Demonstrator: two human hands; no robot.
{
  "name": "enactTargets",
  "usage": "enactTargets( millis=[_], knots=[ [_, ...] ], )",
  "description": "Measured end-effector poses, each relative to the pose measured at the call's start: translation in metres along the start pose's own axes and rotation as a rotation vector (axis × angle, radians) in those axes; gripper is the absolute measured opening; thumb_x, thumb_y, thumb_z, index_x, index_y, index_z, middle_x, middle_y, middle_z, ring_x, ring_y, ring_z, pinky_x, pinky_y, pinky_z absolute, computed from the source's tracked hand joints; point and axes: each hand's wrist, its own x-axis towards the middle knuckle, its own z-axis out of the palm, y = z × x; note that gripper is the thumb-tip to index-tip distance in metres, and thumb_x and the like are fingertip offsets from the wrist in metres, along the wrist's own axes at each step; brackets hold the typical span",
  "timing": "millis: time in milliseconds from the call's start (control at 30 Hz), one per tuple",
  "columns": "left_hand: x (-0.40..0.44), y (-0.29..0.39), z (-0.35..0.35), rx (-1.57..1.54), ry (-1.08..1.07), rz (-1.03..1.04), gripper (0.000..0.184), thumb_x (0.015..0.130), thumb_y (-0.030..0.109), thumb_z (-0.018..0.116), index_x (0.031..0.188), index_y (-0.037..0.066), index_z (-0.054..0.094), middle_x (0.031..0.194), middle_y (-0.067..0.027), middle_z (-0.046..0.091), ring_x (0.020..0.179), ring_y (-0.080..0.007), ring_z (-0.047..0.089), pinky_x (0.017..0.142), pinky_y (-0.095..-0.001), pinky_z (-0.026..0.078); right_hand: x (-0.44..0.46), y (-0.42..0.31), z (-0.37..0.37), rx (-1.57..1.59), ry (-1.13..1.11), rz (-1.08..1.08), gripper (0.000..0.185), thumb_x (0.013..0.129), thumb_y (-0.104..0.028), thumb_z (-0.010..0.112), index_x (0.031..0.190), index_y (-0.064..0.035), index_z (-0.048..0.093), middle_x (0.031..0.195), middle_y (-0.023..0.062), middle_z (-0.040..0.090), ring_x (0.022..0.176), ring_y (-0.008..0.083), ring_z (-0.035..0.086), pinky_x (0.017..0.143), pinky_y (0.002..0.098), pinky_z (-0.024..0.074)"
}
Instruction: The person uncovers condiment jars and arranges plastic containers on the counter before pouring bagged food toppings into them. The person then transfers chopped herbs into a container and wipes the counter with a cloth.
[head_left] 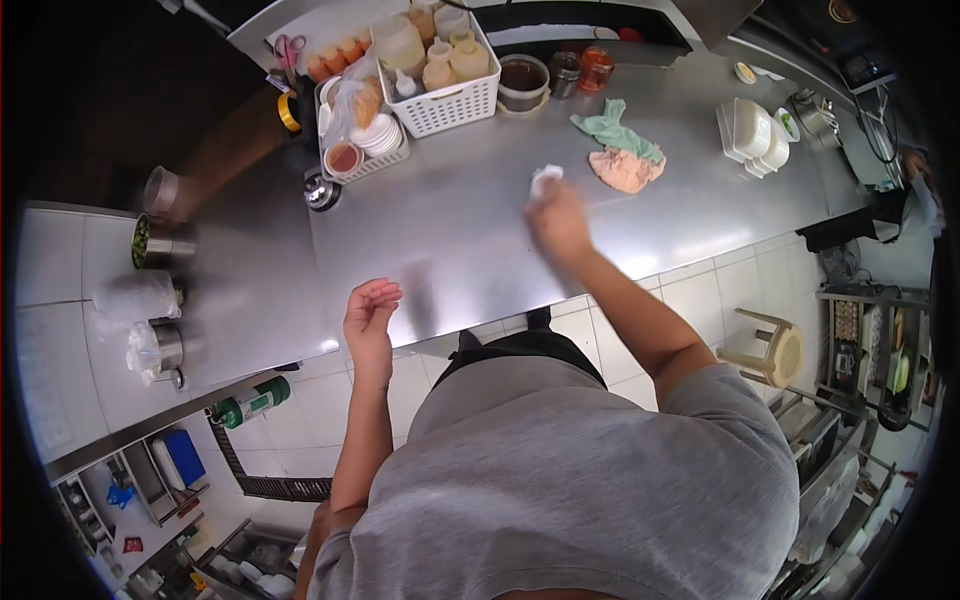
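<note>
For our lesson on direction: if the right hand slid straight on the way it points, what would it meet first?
Beyond its white wad, the right hand would probably meet the dark round tub beside the white basket, though depth is unclear.

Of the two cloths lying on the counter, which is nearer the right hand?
The pink cloth, bunched nearer the right hand; the green cloth lies mostly farther back on the counter.

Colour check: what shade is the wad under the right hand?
The wad at the right hand is white, best seen in the head view.
</note>
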Motion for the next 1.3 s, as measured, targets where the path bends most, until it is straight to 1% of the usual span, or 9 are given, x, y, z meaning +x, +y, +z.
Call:
enactTargets(
  millis=[100, 233, 367, 467, 567, 800, 967, 1133, 1300],
  knots=[
    [-0.011, -0.013, -0.033, -0.009, -0.018, -0.041, 0.025, 0.085, 0.0, 0.049, 0.11, 0.002, 0.055, 0.102, -0.0099, 0.062, 0.094, -0.0179, 0.06, 0.084, -0.0309, 0.048, -0.087, -0.046, 0.027, -0.163, -0.057, -0.312, 0.051, 0.083, -0.018, 0.06, 0.127, 0.0039, 0.045, 0.13, 0.0219, 0.046, 0.123, 0.0394, 0.042, 0.102, 0.0472, 0.0335],
    [-0.015, -0.019, -0.055, -0.063, -0.081, -0.034, 0.026, 0.085, -0.001, 0.05, 0.11, 0.002, 0.056, 0.101, -0.0091, 0.063, 0.092, -0.0162, 0.059, 0.082, -0.0291, 0.047, -0.141, -0.005, 0.009, -0.149, -0.173, -0.216, 0.059, 0.086, -0.014, 0.054, 0.136, 0.0092, 0.031, 0.137, 0.0293, 0.036, 0.132, 0.0416, 0.031, 0.108, 0.0477, 0.0261],
    [-0.01, -0.012, -0.062, -0.028, -0.179, -0.019, 0.026, 0.085, -0.001, 0.05, 0.109, 0.003, 0.056, 0.101, -0.0084, 0.063, 0.092, -0.0156, 0.059, 0.081, -0.0283, 0.047, -0.108, 0.059, 0.009, -0.414, 0.176, 0.044, 0.044, 0.082, -0.007, 0.051, 0.125, 0.0054, 0.048, 0.126, 0.0241, 0.05, 0.12, 0.037, 0.045, 0.103, 0.044, 0.0335],
    [-0.003, -0.025, -0.062, -0.013, -0.279, -0.042, 0.028, 0.086, 0.003, 0.053, 0.114, 0.003, 0.054, 0.102, -0.0082, 0.062, 0.092, -0.0162, 0.06, 0.08, -0.0292, 0.048, -0.064, 0.012, -0.008, -0.255, -0.034, 0.173, 0.032, 0.08, -0.005, 0.051, 0.11, 0.0033, 0.06, 0.113, 0.0215, 0.059, 0.112, 0.0361, 0.051, 0.097, 0.042, 0.0389],
    [-0.002, -0.022, -0.045, -0.006, -0.297, -0.101, 0.037, 0.089, 0.009, 0.057, 0.125, 0.002, 0.05, 0.102, -0.0078, 0.062, 0.091, -0.0157, 0.059, 0.077, -0.0288, 0.049, -0.047, -0.047, 0.041, 0.353, 0.12, 0.037, 0.014, 0.077, -0.006, 0.058, 0.083, 0.0007, 0.068, 0.083, 0.0205, 0.066, 0.079, 0.0363, 0.063, 0.074, 0.0403, 0.0507],
    [0.015, 0.006, -0.018, -0.057, -0.461, -0.189, 0.043, 0.087, 0.017, 0.064, 0.125, -0.001, 0.054, 0.098, -0.0047, 0.063, 0.082, -0.0115, 0.057, 0.073, -0.0266, 0.049, -0.04, -0.192, 0.02, 1.05, -0.275, 0.354, 0.009, 0.081, -0.007, 0.069, 0.083, 0.0019, 0.068, 0.073, 0.0074, 0.066, 0.065, 0.0128, 0.059, 0.061, 0.0263, 0.0492],
    [0.052, -0.004, -0.005, 0.116, -0.364, -0.099, 0.024, 0.081, 0.012, 0.071, 0.099, -0.004, 0.067, 0.086, -0.0085, 0.067, 0.072, -0.0122, 0.062, 0.063, -0.0235, 0.05, -0.037, -0.168, 0.005, 1.309, -0.19, 0.36, 0.015, 0.077, -0.004, 0.066, 0.091, 0.0025, 0.066, 0.08, 0.0075, 0.066, 0.073, 0.0126, 0.061, 0.065, 0.0259, 0.0492],
    [0.086, -0.021, 0.037, 0.155, -0.37, -0.057, 0.023, 0.078, 0.006, 0.073, 0.096, -0.005, 0.062, 0.077, -0.0105, 0.066, 0.061, -0.0148, 0.063, 0.057, -0.023, 0.05, -0.021, -0.099, -0.036, 0.909, 0.08, 0.433, 0.022, 0.077, -0.004, 0.063, 0.098, -0.0022, 0.066, 0.083, 0.0054, 0.066, 0.076, 0.0124, 0.061, 0.067, 0.0263, 0.0498],
    [0.119, -0.041, 0.085, 0.148, -0.328, -0.074, 0.027, 0.081, 0.005, 0.07, 0.103, -0.004, 0.058, 0.094, -0.0132, 0.064, 0.08, -0.0191, 0.064, 0.065, -0.0261, 0.052, 0.009, 0.054, -0.103, 0.527, 0.524, 0.499, 0.031, 0.072, -0.007, 0.067, 0.102, -0.0011, 0.065, 0.093, 0.0131, 0.067, 0.077, 0.0226, 0.065, 0.07, 0.0305, 0.0511]
  ],
)
